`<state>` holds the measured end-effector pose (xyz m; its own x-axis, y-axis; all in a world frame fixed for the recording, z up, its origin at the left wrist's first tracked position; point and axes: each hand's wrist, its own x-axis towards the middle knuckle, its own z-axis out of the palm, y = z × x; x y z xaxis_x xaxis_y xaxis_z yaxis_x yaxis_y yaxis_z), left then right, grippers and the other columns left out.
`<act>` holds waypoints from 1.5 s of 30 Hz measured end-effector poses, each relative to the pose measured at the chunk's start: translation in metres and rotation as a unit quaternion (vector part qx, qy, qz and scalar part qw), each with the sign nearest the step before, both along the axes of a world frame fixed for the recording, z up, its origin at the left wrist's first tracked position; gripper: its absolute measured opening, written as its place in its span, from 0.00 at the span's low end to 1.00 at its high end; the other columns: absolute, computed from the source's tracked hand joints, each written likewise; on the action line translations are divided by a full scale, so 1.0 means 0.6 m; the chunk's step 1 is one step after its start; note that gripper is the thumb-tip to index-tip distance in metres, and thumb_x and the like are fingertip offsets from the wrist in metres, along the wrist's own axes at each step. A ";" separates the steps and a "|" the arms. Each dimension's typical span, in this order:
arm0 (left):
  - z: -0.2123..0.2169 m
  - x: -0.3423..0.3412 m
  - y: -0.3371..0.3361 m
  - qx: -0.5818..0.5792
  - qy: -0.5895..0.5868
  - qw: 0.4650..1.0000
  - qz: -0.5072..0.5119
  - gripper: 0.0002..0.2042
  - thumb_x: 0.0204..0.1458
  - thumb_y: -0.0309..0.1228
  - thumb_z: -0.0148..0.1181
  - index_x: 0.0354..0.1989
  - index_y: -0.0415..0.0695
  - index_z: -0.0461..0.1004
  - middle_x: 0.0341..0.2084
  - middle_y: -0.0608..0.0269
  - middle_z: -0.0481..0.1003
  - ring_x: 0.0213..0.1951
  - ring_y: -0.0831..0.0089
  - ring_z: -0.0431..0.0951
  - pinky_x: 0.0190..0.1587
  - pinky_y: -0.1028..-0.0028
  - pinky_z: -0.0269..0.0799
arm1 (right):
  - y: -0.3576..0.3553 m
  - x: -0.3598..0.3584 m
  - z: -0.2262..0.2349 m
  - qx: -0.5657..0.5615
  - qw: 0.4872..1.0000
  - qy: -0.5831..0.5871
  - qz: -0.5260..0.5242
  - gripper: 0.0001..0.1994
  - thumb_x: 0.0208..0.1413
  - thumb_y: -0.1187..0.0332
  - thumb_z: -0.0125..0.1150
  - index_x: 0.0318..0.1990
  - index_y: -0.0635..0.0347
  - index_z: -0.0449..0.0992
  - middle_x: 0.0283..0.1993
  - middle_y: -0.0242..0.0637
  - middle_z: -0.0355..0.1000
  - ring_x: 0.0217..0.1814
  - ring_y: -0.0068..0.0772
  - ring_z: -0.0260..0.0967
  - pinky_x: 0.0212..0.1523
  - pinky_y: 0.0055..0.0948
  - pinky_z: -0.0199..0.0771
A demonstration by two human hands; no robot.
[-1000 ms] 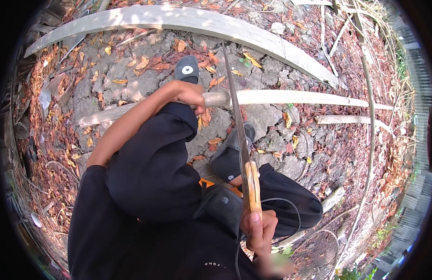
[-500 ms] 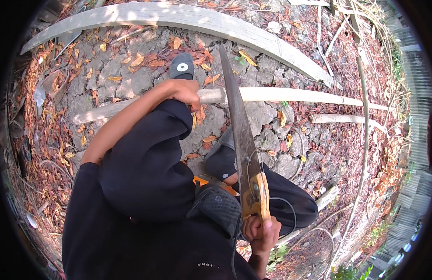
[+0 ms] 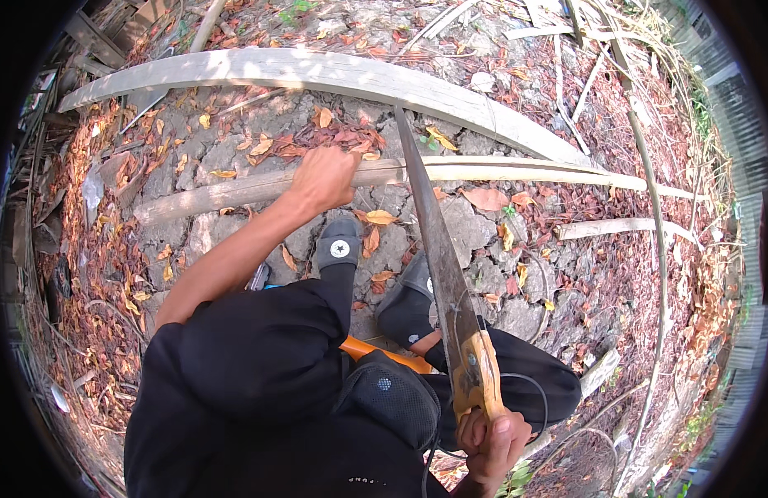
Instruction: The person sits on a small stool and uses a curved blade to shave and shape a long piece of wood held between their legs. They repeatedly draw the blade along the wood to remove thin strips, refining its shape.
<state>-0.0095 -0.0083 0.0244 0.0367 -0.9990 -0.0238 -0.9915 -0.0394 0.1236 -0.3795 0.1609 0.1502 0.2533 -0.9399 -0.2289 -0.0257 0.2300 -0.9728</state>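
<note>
My left hand (image 3: 323,178) grips a long pale bamboo pole (image 3: 516,171) that lies across cracked stony ground. My right hand (image 3: 493,441) is closed around the wooden handle of a hand saw (image 3: 438,249). The saw's steel blade runs up and away from me, and its far end rests on the pole just right of my left hand. Both my dark shoes (image 3: 339,242) stand close to the pole, below it in the view.
A wide curved pale plank (image 3: 317,73) lies beyond the pole. A shorter bamboo piece (image 3: 616,227) lies at the right. Dry leaves, thin sticks and cracked paving cover the ground. A black pouch (image 3: 392,398) hangs at my waist.
The saw has been drawn back toward me, my right hand moving down and right. The view has shifted, so the pole and my left hand sit lower in the picture.
</note>
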 end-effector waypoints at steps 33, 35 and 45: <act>-0.053 -0.050 0.039 0.002 0.033 0.998 0.053 0.12 0.36 0.26 0.63 0.32 0.39 0.74 0.17 0.45 0.74 0.24 0.45 0.78 0.28 0.52 0.73 | -0.047 0.022 -0.010 0.033 0.999 -0.014 -0.004 0.28 0.67 0.59 0.48 0.13 0.62 0.59 0.10 0.28 0.56 0.10 0.18 0.50 0.14 0.24 0.44; -0.049 -0.057 0.042 -0.004 0.036 0.998 0.043 0.12 0.35 0.26 0.63 0.31 0.40 0.74 0.17 0.45 0.74 0.23 0.46 0.78 0.27 0.52 0.73 | -0.087 0.080 -0.080 0.013 0.998 0.038 0.047 0.25 0.68 0.63 0.48 0.16 0.64 0.61 0.12 0.27 0.57 0.13 0.17 0.51 0.17 0.24 0.47; -0.060 -0.049 0.034 -0.025 0.026 0.997 0.071 0.11 0.35 0.24 0.62 0.31 0.41 0.73 0.17 0.48 0.75 0.23 0.47 0.78 0.26 0.53 0.72 | -0.046 0.034 -0.002 0.045 0.998 -0.025 -0.030 0.28 0.70 0.56 0.43 0.14 0.59 0.56 0.10 0.30 0.51 0.09 0.19 0.45 0.12 0.23 0.43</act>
<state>-0.0392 0.0123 -0.0118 0.1776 -0.9839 0.0203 -0.9687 -0.1712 0.1796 -0.3589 0.1336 0.1490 0.2106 -0.9295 -0.3027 0.0380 0.3172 -0.9476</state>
